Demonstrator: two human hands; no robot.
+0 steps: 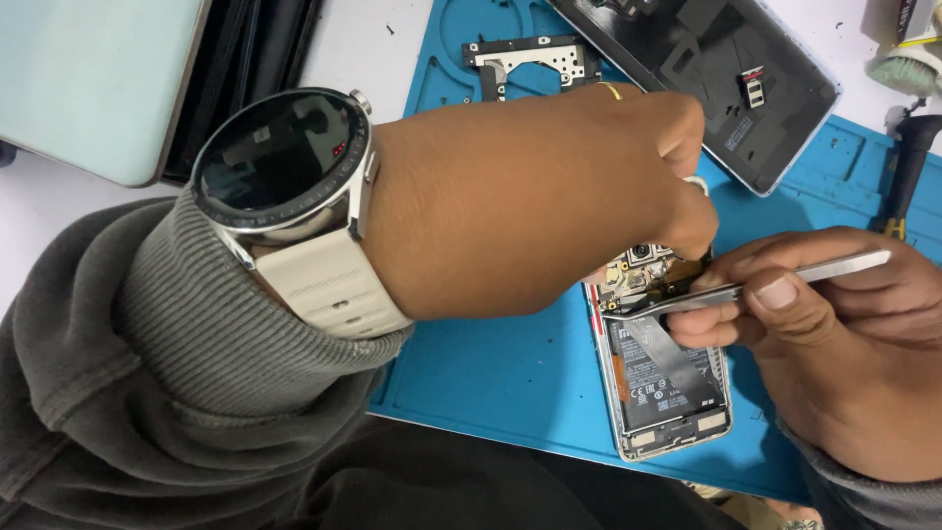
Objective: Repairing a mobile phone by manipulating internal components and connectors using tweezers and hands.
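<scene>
Blue silicone work mat [491, 373], moulded with shallow trays, covers the middle of the white desk [363, 39]. Head view only.

Opened smartphone [667, 383] lies on the mat near its front edge, back cover off: dark battery with a printed label, bright metal frame, exposed board and camera module at its top end.

Left hand [549, 196] reaches over the phone's top end, fingers curled and pinched on something small at the board; what it pinches is hidden. Grey ribbed sleeve, round dark-faced watch [285, 162] on a cream strap.

Right hand [834, 334] grips steel tweezers [746, 287] between thumb and forefinger, thin tips lying across the phone just below the board.

Toward the mat's far edge: a dark rectangular back panel [726, 79], glossy, with small parts on it; a small perforated metal bracket [530, 59]. Pale green flat slab [88, 79] at the desk's far left corner. A black-handled tool [908, 167] lies by the right edge.
</scene>
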